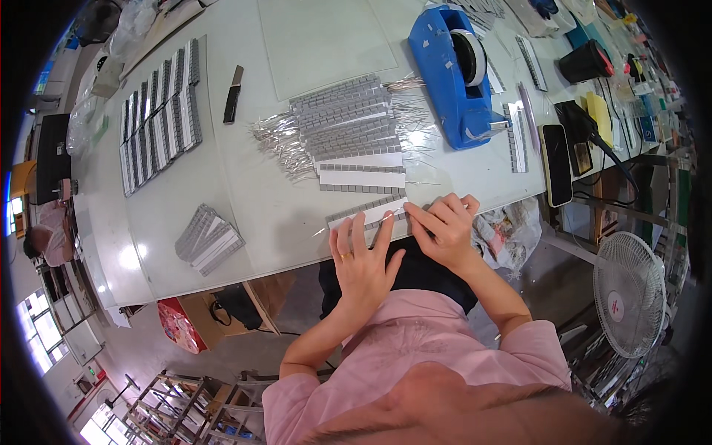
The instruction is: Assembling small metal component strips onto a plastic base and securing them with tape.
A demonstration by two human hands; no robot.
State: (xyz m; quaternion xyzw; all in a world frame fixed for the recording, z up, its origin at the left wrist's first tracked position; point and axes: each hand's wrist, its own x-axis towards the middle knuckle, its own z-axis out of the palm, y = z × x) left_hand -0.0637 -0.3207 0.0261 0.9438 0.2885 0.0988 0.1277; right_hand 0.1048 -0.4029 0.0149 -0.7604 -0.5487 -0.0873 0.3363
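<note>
I see the left hand (363, 265), fingers spread, resting on the grey-and-white strip (374, 211) near the desk (267, 222) edge — the right hand (447, 233) touches its right end, grip unclear.

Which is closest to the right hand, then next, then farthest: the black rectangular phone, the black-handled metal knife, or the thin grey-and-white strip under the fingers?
In the head view, from the right hand:
1. Thin grey-and-white strip: right at its fingertips.
2. Black rectangular phone: off to its right.
3. Black-handled metal knife: far off to its upper left.
</note>
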